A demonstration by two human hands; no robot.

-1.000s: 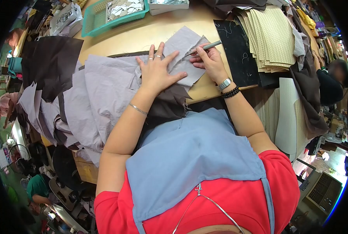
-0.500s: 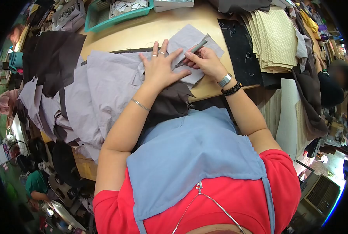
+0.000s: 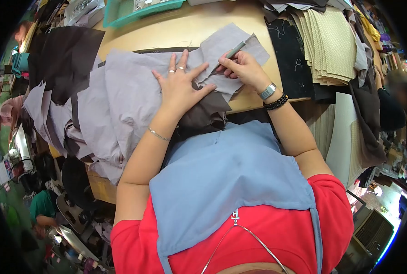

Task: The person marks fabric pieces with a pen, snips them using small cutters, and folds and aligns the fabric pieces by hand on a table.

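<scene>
Grey cloth (image 3: pixel 228 39): lies on the wooden table (image 3: pixel 176 27), under spread fingers of the left hand (image 3: pixel 180 86) and beneath a pen (image 3: pixel 234 51) pinched in the right hand (image 3: pixel 244 69). At the far left, a teal tray (image 3: pixel 142 19) with white pieces (image 3: pixel 144 3), then a box (image 3: pixel 90 19) with small shiny items. Since the earlier frame, left hand shifted left across the cloth.

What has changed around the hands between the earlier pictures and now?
The right hand moved its slim grey pen leftward and toward the wearer, over pale lilac cloth. Nothing was newly gripped or released; the left hand stays spread, palm down.
</scene>
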